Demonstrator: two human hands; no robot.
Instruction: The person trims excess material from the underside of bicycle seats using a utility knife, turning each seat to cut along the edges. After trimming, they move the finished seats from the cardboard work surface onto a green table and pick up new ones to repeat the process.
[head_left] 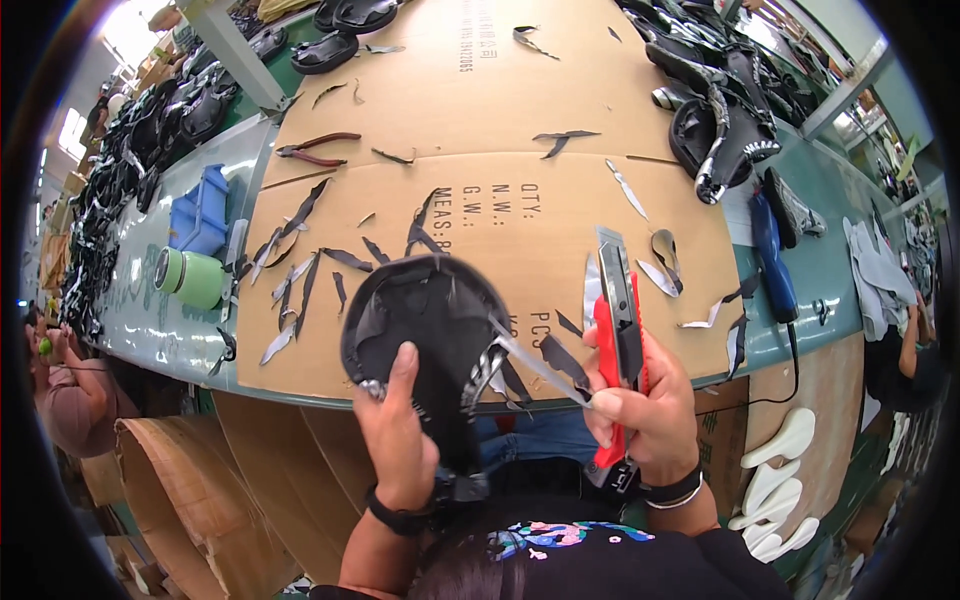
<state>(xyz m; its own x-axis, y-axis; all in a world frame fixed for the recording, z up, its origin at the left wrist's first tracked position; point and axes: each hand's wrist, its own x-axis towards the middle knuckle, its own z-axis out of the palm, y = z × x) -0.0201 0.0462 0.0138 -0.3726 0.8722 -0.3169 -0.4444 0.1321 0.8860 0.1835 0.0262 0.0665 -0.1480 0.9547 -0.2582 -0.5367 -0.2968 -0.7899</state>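
Black shoe part [430,340]: sitting in the left hand [398,440], overlapping the near edge of the table [130,315], pointing its rounded end away from the body. Clamping it with thumb on the inner face, fingers hidden behind. Lying left of the right hand [652,412], linking to it by a thin strip [540,368], slanting from rim to thumb, apparently being pinched there. Also wrapping right fingers around a red knife [624,330], aiming blade away. Leaving room beyond, over cardboard [480,110].

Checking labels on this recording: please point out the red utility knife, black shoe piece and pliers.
Red utility knife [625,315], head view: its metal channel.
Black shoe piece [435,325], head view: its dark middle.
Pliers [325,139], head view: upper handle.
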